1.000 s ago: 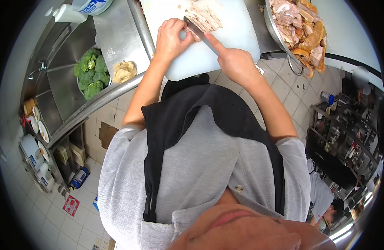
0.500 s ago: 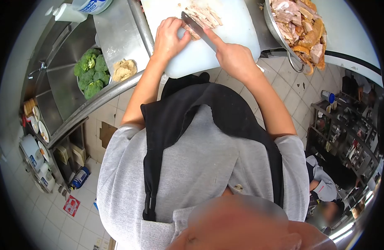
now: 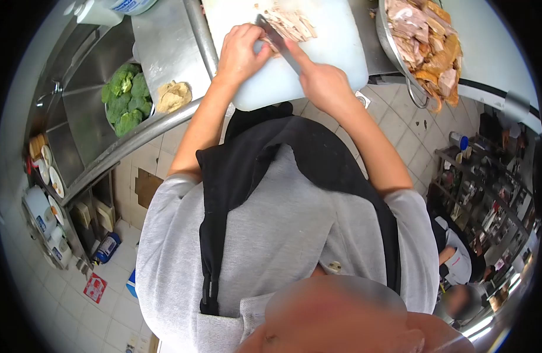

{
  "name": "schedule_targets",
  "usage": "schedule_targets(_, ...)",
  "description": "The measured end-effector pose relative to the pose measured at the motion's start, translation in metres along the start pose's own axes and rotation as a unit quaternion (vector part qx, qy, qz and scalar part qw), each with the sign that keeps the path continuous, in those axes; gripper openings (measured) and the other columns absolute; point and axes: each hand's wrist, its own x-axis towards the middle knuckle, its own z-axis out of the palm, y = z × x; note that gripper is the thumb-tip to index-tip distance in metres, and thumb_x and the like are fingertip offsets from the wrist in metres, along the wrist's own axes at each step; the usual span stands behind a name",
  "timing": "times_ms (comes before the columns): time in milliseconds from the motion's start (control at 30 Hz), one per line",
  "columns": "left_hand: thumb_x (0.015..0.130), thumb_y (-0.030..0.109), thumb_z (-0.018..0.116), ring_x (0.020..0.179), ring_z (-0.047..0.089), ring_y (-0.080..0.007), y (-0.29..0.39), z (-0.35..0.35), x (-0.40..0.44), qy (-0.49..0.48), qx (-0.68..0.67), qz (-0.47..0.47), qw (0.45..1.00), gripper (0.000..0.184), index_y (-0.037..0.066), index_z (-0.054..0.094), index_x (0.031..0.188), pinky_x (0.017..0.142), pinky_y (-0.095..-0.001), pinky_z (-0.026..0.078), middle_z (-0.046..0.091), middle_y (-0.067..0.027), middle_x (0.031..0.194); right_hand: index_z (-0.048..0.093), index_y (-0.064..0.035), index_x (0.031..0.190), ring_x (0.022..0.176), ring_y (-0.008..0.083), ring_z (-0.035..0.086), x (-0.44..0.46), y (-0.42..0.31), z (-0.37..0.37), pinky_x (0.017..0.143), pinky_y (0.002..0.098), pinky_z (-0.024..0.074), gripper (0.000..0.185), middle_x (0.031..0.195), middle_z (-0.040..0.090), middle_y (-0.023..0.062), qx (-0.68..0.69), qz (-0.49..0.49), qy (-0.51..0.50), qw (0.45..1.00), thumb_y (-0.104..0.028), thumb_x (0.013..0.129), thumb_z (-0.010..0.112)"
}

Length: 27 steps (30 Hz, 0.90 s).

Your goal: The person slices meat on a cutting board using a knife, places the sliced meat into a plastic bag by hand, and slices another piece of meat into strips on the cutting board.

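On the white cutting board lies a pile of pale meat strips. My right hand grips a knife, its index finger stretched along the blade, and its fist hides the handle. The blade slants up and left over the board, close beside my left fingertips. My left hand has its fingers bent and thumb drawn in, holding down a piece of meat at the blade's left side. Most of that piece is hidden by the fingers and the knife.
Right of the board stands a metal bowl heaped with cooked meat pieces. To the left are a beige lump on the steel counter and broccoli in a bowl by the sink. Another person is at far right.
My right hand and the knife have shifted slightly left and toward me. My left hand stays nearly in place on the meat. The camera view has tilted a little.
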Motion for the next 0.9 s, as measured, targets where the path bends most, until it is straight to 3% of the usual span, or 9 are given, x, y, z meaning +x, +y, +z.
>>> schedule_targets(167, 0.078, 0.011, 0.076, 0.098, 0.064, -0.0365, 0.002, -0.003, 0.004, -0.016, 0.0, 0.003, 1.0, 0.024, 0.004, 0.068, 0.1, 0.089, -0.0456, 0.052, 0.069, -0.0127, 0.099, 0.04, -0.0301, 0.163, 0.071, 0.0386, 0.071, 0.052, 0.0, 0.014, 0.071, 0.0513, 0.057, 0.073, 0.078, 0.072, 0.0176, 0.029, -0.002, 0.05, 0.998, -0.009, 0.095, 0.06)
schedule_targets(400, 0.082, 0.011, 0.077, 0.1, 0.066, -0.0348, -0.001, -0.004, 0.004, -0.029, -0.003, -0.014, 0.999, 0.023, 0.004, 0.069, 0.102, 0.091, -0.0436, 0.053, 0.07, -0.0137, 0.103, 0.04, -0.0305, 0.163, 0.073, 0.0378, 0.072, 0.021, 0.008, -0.023, 0.072, 0.0495, 0.0576, 0.074, 0.08, 0.073, 0.0189, 0.025, 0.024, 0.07, 0.997, -0.008, 0.095, 0.059)
schedule_targets(533, 0.084, 0.012, 0.078, 0.101, 0.067, -0.0335, 0.002, -0.005, 0.001, -0.024, -0.008, -0.04, 0.999, 0.02, 0.004, 0.069, 0.101, 0.091, -0.0426, 0.054, 0.071, -0.0128, 0.102, 0.038, -0.0309, 0.164, 0.071, 0.0378, 0.072, 0.007, 0.0, -0.024, 0.071, 0.0496, 0.0574, 0.076, 0.076, 0.072, 0.0181, 0.024, 0.041, 0.031, 0.998, -0.007, 0.095, 0.059)
schedule_targets(900, 0.085, 0.009, 0.077, 0.097, 0.067, -0.0337, 0.002, -0.003, 0.005, -0.014, 0.015, 0.006, 1.0, 0.015, 0.004, 0.071, 0.098, 0.089, -0.0429, 0.054, 0.073, -0.0111, 0.1, 0.037, -0.0292, 0.165, 0.07, 0.0358, 0.071, -0.014, 0.001, -0.013, 0.067, 0.0492, 0.0559, 0.082, 0.073, 0.07, 0.0151, -0.009, 0.031, -0.038, 0.999, -0.005, 0.091, 0.061)
